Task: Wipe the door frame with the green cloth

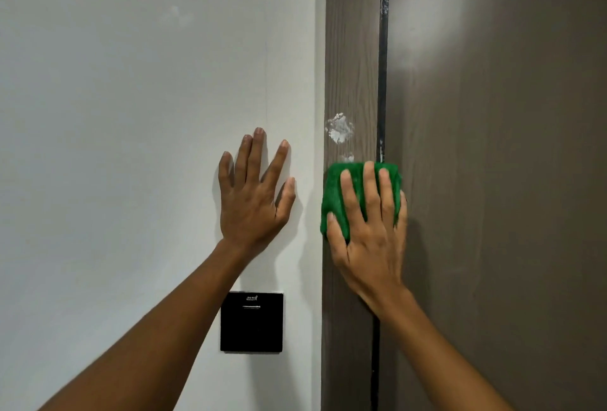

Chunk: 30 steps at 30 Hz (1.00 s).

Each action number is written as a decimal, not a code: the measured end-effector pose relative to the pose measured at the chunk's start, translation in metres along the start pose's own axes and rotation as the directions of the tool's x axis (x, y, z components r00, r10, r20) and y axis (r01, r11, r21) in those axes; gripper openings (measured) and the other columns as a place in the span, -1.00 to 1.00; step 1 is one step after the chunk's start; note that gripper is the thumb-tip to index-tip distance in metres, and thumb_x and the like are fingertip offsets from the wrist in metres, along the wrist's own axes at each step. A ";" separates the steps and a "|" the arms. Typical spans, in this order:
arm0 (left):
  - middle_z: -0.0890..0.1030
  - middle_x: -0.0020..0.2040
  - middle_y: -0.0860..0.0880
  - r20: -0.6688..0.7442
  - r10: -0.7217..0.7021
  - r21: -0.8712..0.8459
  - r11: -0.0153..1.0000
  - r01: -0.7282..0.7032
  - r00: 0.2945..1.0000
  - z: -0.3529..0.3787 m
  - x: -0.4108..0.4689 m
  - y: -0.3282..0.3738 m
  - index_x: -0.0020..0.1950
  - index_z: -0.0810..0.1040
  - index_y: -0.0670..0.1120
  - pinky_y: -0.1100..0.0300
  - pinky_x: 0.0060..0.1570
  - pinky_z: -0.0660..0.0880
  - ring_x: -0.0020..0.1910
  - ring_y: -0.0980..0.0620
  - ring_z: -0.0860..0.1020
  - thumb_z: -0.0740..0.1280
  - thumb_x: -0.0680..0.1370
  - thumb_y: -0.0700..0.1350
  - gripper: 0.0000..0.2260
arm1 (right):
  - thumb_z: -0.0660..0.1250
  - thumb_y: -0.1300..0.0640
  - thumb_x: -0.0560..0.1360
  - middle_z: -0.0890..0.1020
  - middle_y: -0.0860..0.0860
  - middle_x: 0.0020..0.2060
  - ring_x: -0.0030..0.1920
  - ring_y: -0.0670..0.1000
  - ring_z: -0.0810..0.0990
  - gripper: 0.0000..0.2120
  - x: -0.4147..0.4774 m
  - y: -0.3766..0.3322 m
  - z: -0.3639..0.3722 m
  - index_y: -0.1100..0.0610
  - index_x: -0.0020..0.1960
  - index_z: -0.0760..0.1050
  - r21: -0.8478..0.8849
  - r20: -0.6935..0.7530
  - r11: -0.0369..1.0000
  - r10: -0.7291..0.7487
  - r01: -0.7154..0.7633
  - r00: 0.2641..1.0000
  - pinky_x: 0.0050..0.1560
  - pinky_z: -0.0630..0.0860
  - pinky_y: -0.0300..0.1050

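Observation:
The brown wood-grain door frame (pixel 351 49) runs top to bottom just right of centre. A white powdery smear (pixel 340 129) marks it at mid height, with a smaller speck just below. Right under the smear, my right hand (pixel 369 230) presses the folded green cloth (pixel 335 194) flat against the frame, fingers spread over it. My left hand (pixel 254 190) rests flat on the white wall beside the frame, fingers apart, holding nothing.
A black square wall switch panel (pixel 251 322) sits on the white wall (pixel 131 115) below my left hand. A dark gap strip (pixel 382 66) with white specks separates the frame from the brown door (pixel 509 181) on the right.

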State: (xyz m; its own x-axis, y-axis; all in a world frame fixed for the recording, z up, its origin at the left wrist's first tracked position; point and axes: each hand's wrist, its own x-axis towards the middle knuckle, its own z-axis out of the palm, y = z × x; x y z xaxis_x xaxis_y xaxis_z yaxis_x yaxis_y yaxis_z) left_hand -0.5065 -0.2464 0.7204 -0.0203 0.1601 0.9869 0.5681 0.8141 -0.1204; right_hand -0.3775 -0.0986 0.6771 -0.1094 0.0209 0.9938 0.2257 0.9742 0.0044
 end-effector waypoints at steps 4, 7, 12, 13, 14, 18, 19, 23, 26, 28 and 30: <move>0.00 0.63 -0.11 0.008 -0.001 -0.009 1.000 0.001 1.000 0.000 0.000 0.000 0.60 -0.01 0.09 -0.15 0.55 -0.05 0.61 -0.06 -0.06 -0.01 0.62 0.18 -0.44 | 0.11 -0.15 0.57 0.06 0.08 0.58 0.58 0.09 -0.02 -0.37 0.016 -0.018 0.003 -0.02 0.57 0.05 -0.032 0.021 0.999 -0.034 0.035 0.999 0.52 -0.08 0.31; 0.00 0.63 -0.11 0.009 0.010 -0.013 1.000 -0.010 1.000 -0.002 -0.001 -0.002 0.60 -0.01 0.09 -0.15 0.55 -0.04 0.61 -0.06 -0.06 -0.02 0.62 0.18 -0.45 | 0.17 -0.13 0.54 0.08 0.06 0.58 0.58 0.08 0.03 -0.36 -0.022 -0.006 0.002 -0.03 0.57 0.08 -0.042 0.062 0.980 -0.189 0.192 0.980 0.50 0.02 0.34; -0.01 0.63 -0.10 0.018 -0.006 -0.009 1.000 0.006 1.000 -0.001 0.000 -0.001 0.60 0.00 0.08 -0.17 0.55 -0.03 0.61 -0.08 -0.06 -0.03 0.61 0.20 -0.44 | 0.10 -0.12 0.54 0.04 0.06 0.58 0.58 0.06 -0.05 -0.36 0.013 0.008 -0.005 -0.04 0.57 0.03 0.020 0.026 0.999 0.030 -0.031 0.999 0.52 0.00 0.29; -0.01 0.63 -0.10 0.019 -0.004 -0.009 1.000 0.004 1.000 0.000 -0.001 -0.001 0.60 0.00 0.08 -0.18 0.55 -0.02 0.61 -0.08 -0.06 -0.04 0.61 0.20 -0.44 | 0.09 -0.11 0.54 0.05 0.07 0.58 0.58 0.06 -0.04 -0.37 0.030 0.003 -0.006 -0.04 0.57 0.03 0.032 0.011 0.997 0.070 -0.070 0.998 0.52 -0.01 0.28; -0.02 0.63 -0.10 0.019 -0.002 -0.008 1.000 0.002 1.000 0.000 -0.001 -0.001 0.60 0.00 0.08 -0.19 0.54 -0.01 0.61 -0.08 -0.06 -0.03 0.61 0.20 -0.44 | 0.08 -0.10 0.53 0.06 0.08 0.58 0.58 0.07 -0.04 -0.37 0.044 -0.003 -0.006 -0.04 0.57 0.04 0.034 0.000 0.995 0.090 -0.090 0.996 0.52 -0.03 0.29; -0.01 0.63 -0.10 0.035 -0.006 -0.013 1.000 0.006 0.999 -0.002 0.000 -0.001 0.60 0.01 0.07 -0.17 0.55 -0.03 0.61 -0.07 -0.06 0.01 0.61 0.18 -0.43 | 0.06 -0.10 0.54 0.07 0.08 0.58 0.58 0.09 -0.02 -0.38 0.050 -0.014 -0.005 -0.03 0.57 0.05 -0.022 0.049 0.999 -0.027 0.029 0.998 0.52 -0.08 0.30; -0.01 0.63 -0.10 0.049 -0.013 -0.027 1.000 0.014 0.999 -0.003 0.000 -0.001 0.60 0.03 0.07 -0.17 0.55 -0.05 0.61 -0.07 -0.06 0.03 0.61 0.18 -0.43 | 0.07 -0.10 0.54 0.06 0.07 0.59 0.58 0.08 -0.02 -0.38 0.041 -0.010 -0.005 -0.04 0.57 0.05 -0.033 0.071 0.997 -0.073 0.076 0.995 0.52 -0.05 0.32; 0.06 0.62 -0.12 0.082 -0.021 -0.057 0.998 0.026 0.996 -0.014 0.014 -0.003 0.58 0.11 0.10 -0.17 0.54 -0.06 0.60 -0.08 0.01 0.05 0.59 0.20 -0.44 | 0.04 -0.10 0.57 0.03 0.06 0.59 0.59 0.05 -0.05 -0.40 0.015 0.011 -0.010 -0.05 0.58 0.01 -0.026 0.096 0.997 -0.076 0.079 0.992 0.50 0.07 0.32; 0.10 0.61 -0.15 0.076 -0.041 -0.070 0.996 0.046 0.996 -0.022 0.039 -0.009 0.57 0.16 0.07 -0.20 0.53 0.00 0.59 -0.12 0.07 0.06 0.59 0.18 -0.45 | 0.03 -0.08 0.58 0.00 0.07 0.59 0.58 0.07 -0.07 -0.40 0.037 0.005 -0.013 -0.05 0.58 -0.04 0.037 0.054 0.993 0.106 -0.108 0.993 0.52 0.05 0.29; 0.07 0.62 -0.15 0.076 -0.064 -0.077 0.995 0.069 0.995 -0.023 0.050 -0.009 0.58 0.12 0.06 -0.22 0.53 0.02 0.60 -0.12 0.04 0.03 0.60 0.18 -0.45 | 0.07 -0.06 0.59 -0.02 0.09 0.59 0.58 0.09 -0.09 -0.38 0.067 -0.005 -0.012 -0.03 0.58 -0.09 0.085 0.001 0.973 0.216 -0.215 0.976 0.52 0.02 0.30; 0.03 0.63 -0.13 0.071 -0.076 -0.061 0.995 0.080 0.995 -0.020 0.051 -0.008 0.59 0.06 0.07 -0.23 0.53 0.03 0.61 -0.10 0.00 -0.04 0.61 0.18 -0.45 | 0.11 -0.05 0.60 -0.01 0.10 0.59 0.58 0.10 -0.09 -0.36 0.093 -0.015 -0.009 0.02 0.58 -0.10 0.085 -0.034 0.968 0.241 -0.237 0.970 0.53 -0.05 0.30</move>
State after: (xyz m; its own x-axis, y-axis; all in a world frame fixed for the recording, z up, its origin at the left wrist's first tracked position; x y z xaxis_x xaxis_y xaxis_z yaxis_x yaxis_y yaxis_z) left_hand -0.4954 -0.2556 0.7742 -0.1220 0.1372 0.9830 0.6134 0.7890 -0.0340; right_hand -0.3822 -0.1133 0.7704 -0.0188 0.2469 0.9689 0.1621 0.9570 -0.2408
